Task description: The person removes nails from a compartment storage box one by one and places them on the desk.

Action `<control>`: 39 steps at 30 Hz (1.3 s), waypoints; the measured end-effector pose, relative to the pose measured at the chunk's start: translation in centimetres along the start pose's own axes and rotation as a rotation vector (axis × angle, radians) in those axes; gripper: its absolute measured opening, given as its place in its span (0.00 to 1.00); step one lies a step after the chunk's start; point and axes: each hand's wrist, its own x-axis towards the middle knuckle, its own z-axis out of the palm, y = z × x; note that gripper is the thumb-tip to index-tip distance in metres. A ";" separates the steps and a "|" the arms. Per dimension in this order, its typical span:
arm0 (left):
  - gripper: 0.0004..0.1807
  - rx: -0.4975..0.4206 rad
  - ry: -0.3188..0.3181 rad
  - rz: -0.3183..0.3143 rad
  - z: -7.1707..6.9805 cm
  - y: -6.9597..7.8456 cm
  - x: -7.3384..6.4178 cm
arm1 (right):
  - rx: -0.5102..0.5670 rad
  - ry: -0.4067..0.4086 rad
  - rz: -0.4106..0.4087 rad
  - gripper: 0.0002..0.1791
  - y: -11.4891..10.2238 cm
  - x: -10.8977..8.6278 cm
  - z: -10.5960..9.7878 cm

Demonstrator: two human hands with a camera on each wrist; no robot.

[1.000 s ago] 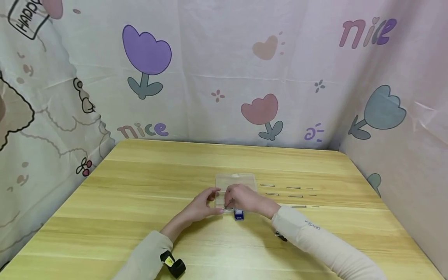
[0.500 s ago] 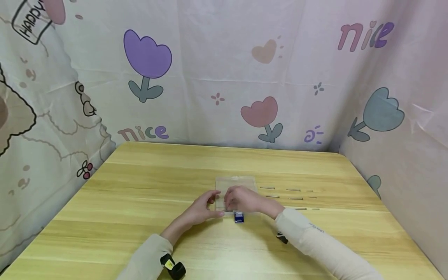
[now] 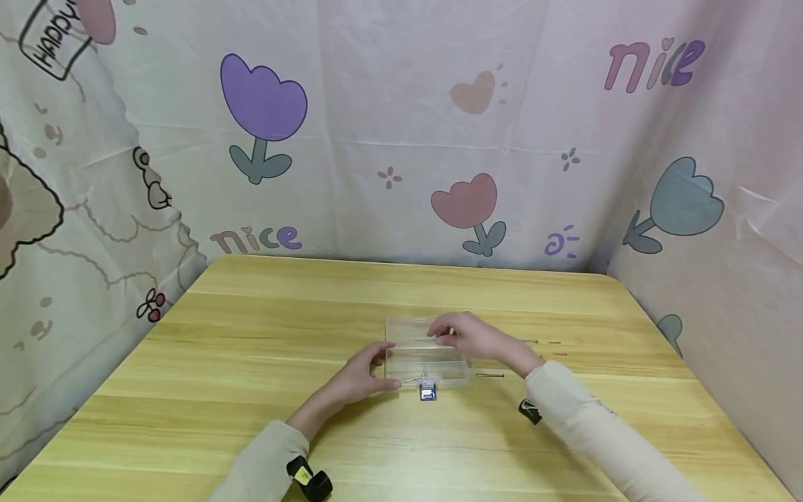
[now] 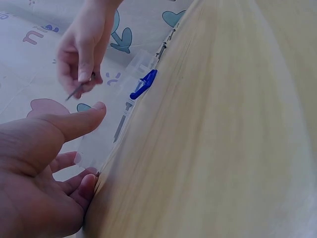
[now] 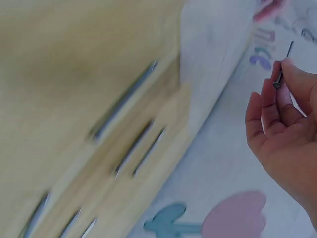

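Note:
A clear plastic box [image 3: 408, 354] lies on the table with its lid [image 3: 404, 326] folded back and a blue latch [image 3: 428, 392] at the front. My left hand [image 3: 359, 369] holds the box's left end, thumb at the front corner and fingers at the side wall. Inside the front compartment lies a nail [image 4: 120, 124]. My right hand [image 3: 473, 336] is raised over the lid's right part. Between its thumb and fingertips it pinches a thin metal nail [image 5: 284, 67], head toward the palm side, other fingers curled.
Several nails lie in rows right of the box, among them a longer nail [image 3: 490, 375] and a short nail [image 3: 560, 354]. The right forearm hides part of these rows. Behind the wooden table [image 3: 282, 300] hangs a printed curtain [image 3: 376, 104].
My right hand has left the box's front compartment and moved back and to the right, and now holds a nail. The latch shows more plainly. My left hand stays at the box.

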 end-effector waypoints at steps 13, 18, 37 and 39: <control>0.38 0.004 0.003 0.016 0.1 -0.1 0.0 | -0.135 0.108 0.173 0.05 5.8 -5.7 -5.5; 0.38 0.003 0.010 0.012 0.1 -0.1 -0.2 | -0.131 0.125 0.262 0.04 8.4 -8.4 -7.0; 0.38 -0.017 0.007 0.024 0.0 0.0 -0.1 | -0.115 0.152 0.489 0.03 14.2 -16.1 -8.8; 0.38 -0.020 0.005 0.022 0.0 0.0 -0.1 | -0.105 0.157 0.516 0.02 14.3 -16.6 -8.7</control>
